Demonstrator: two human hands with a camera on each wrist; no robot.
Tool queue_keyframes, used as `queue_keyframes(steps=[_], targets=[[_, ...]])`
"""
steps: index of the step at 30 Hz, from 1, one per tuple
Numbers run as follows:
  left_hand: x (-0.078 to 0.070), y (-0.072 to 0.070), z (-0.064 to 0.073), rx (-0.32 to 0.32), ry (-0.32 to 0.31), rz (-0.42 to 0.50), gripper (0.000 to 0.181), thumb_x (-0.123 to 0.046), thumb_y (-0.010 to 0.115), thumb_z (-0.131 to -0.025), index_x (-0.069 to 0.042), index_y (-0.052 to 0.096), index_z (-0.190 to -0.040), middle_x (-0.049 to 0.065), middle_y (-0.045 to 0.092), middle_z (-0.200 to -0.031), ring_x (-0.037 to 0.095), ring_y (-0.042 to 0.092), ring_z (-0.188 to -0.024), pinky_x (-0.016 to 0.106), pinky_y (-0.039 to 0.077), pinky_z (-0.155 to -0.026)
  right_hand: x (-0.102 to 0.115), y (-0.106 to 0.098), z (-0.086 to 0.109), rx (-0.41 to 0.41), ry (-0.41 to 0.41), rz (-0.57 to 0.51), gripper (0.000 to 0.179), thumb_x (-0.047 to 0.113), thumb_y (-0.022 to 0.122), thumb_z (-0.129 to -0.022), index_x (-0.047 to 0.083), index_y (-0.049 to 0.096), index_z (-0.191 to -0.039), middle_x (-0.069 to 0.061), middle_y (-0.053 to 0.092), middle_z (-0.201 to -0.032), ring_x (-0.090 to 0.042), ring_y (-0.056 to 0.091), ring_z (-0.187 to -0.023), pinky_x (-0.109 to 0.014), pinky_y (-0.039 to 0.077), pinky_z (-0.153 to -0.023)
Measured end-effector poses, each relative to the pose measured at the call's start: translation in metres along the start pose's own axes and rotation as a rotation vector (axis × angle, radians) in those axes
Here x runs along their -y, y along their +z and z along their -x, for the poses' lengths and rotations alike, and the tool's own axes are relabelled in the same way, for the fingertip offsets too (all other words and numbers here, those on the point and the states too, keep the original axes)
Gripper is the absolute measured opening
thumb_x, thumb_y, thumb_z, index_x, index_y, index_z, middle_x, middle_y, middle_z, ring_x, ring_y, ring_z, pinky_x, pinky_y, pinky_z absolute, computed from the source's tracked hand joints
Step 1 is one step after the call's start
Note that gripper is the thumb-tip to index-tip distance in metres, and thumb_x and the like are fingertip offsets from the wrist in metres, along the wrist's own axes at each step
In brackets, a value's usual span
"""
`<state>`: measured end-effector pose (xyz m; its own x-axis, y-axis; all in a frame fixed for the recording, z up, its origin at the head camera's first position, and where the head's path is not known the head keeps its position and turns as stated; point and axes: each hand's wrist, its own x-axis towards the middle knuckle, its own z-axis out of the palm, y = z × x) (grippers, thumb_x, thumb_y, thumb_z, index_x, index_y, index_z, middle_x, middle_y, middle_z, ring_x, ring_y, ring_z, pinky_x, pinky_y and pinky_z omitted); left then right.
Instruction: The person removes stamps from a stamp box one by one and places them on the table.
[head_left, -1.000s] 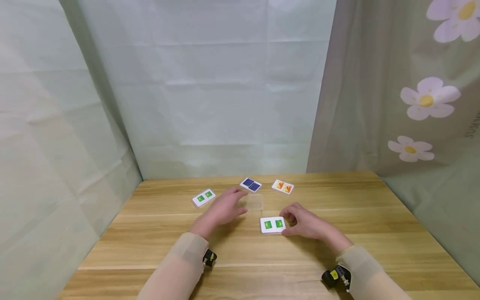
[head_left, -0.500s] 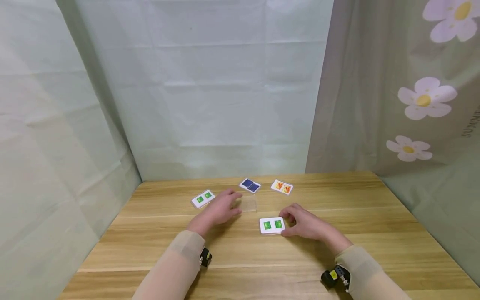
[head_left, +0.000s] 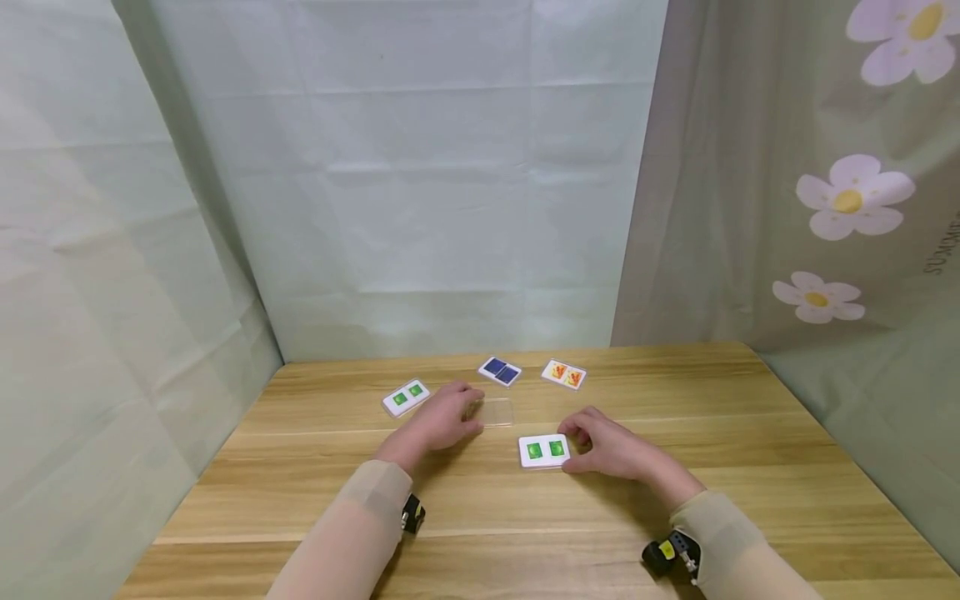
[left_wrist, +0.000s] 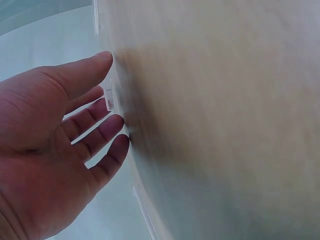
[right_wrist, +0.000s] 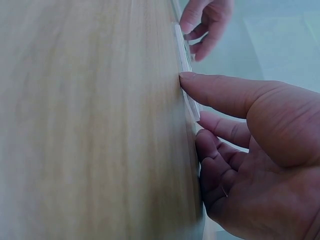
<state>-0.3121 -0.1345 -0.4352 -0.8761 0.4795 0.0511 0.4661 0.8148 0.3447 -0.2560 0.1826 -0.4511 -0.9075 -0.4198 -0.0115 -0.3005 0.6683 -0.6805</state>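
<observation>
A white card with two green squares [head_left: 545, 451] lies flat on the wooden table. My right hand [head_left: 611, 446] holds it by its right end, thumb at the near corner and index finger at the far one. In the right wrist view the thumb presses the thin, layered edge of this card [right_wrist: 184, 50]. My left hand [head_left: 442, 417] rests over the table left of a flat clear plastic piece [head_left: 498, 412]. In the left wrist view its thumb and fingers are spread apart, fingertips right beside that clear piece [left_wrist: 108, 95].
Farther back lie another white card with green squares [head_left: 407, 397], a card with dark blue squares [head_left: 499, 371] and one with orange pictures [head_left: 564, 374]. Pale curtains [head_left: 450, 183] enclose the back and sides of the wooden table [head_left: 495, 533].
My left hand has shifted slightly left, and the clear piece has moved left and a little nearer, now lying lower. My right hand keeps its hold on the card.
</observation>
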Motion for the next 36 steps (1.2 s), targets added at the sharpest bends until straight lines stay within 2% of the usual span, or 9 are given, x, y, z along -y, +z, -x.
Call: queue_keyframes(steps=[7, 16, 22, 27, 31, 36], targets=[[0.001, 0.000, -0.001, 0.010, 0.009, -0.029, 0.053, -0.018, 0.082, -0.102, 0.000, 0.065, -0.149, 0.020, 0.063, -0.144, 0.039, 0.059, -0.134, 0.053, 0.046, -0.119, 0.002, 0.000, 0.000, -0.001, -0.014, -0.002, 0.045, 0.018, 0.095, -0.088, 0.008, 0.071, -0.124, -0.006, 0.058, -0.117, -0.022, 0.054, -0.106, -0.040, 0.048, -0.093], [0.001, 0.001, -0.004, 0.015, -0.017, -0.029, 0.049, -0.019, 0.082, -0.101, -0.002, 0.068, -0.145, 0.019, 0.064, -0.143, 0.038, 0.059, -0.134, 0.053, 0.047, -0.118, 0.001, 0.000, -0.001, -0.004, -0.016, 0.011, 0.045, 0.018, 0.095, -0.089, 0.007, 0.071, -0.125, -0.005, 0.058, -0.118, -0.022, 0.054, -0.106, -0.042, 0.048, -0.094], [0.002, 0.002, -0.004, 0.013, -0.028, -0.003, 0.059, -0.021, 0.084, -0.100, 0.000, 0.063, -0.150, 0.021, 0.061, -0.149, 0.040, 0.056, -0.140, 0.053, 0.044, -0.121, 0.002, -0.001, 0.001, -0.006, -0.011, 0.012, 0.045, 0.018, 0.095, -0.089, 0.007, 0.070, -0.126, -0.005, 0.057, -0.117, -0.022, 0.054, -0.106, -0.042, 0.049, -0.094], [0.001, 0.002, -0.002, -0.016, -0.018, 0.012, 0.068, -0.025, 0.087, -0.098, 0.001, 0.060, -0.154, 0.024, 0.057, -0.155, 0.043, 0.052, -0.145, 0.055, 0.040, -0.124, 0.005, -0.003, 0.002, -0.004, -0.015, 0.015, 0.046, 0.020, 0.095, -0.089, 0.007, 0.071, -0.126, -0.004, 0.058, -0.117, -0.022, 0.055, -0.107, -0.042, 0.049, -0.095], [-0.003, 0.002, 0.001, -0.038, -0.015, 0.017, 0.072, -0.029, 0.088, -0.097, -0.001, 0.058, -0.156, 0.024, 0.056, -0.157, 0.044, 0.051, -0.147, 0.055, 0.038, -0.125, 0.006, -0.004, 0.002, -0.002, -0.021, 0.014, 0.045, 0.020, 0.095, -0.089, 0.007, 0.071, -0.124, -0.005, 0.058, -0.116, -0.022, 0.055, -0.107, -0.042, 0.049, -0.095], [-0.016, 0.002, 0.006, -0.048, -0.011, 0.064, 0.073, -0.030, 0.088, -0.096, -0.002, 0.058, -0.157, 0.023, 0.056, -0.157, 0.043, 0.051, -0.147, 0.056, 0.039, -0.125, 0.004, -0.003, 0.001, -0.003, -0.017, 0.017, 0.044, 0.019, 0.095, -0.088, 0.008, 0.071, -0.123, -0.005, 0.058, -0.116, -0.022, 0.054, -0.106, -0.043, 0.049, -0.095]])
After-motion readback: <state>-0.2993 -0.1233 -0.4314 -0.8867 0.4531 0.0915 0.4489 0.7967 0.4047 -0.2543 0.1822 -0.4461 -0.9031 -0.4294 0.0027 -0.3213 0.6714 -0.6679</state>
